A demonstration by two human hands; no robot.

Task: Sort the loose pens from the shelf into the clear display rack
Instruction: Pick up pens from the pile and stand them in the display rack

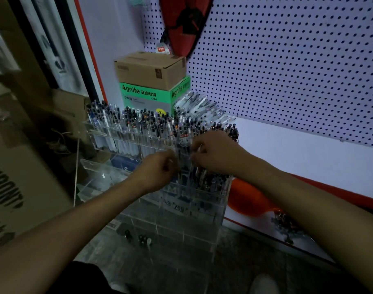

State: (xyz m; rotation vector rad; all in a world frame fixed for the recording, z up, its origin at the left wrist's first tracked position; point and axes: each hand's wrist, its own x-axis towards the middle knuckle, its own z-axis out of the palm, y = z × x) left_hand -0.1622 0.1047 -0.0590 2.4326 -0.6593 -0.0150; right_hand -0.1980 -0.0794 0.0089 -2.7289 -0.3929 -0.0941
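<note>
left hand [160,168] | right hand [213,154] | grips curled, contents unclear | pens [139,122] upright in rack [181,209]

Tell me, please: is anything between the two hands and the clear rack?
Nothing visible is. The left hand and the right hand are both at the middle of the rack, among the standing pens. Whether either hand holds a pen, I cannot tell; the picture is dark.
</note>
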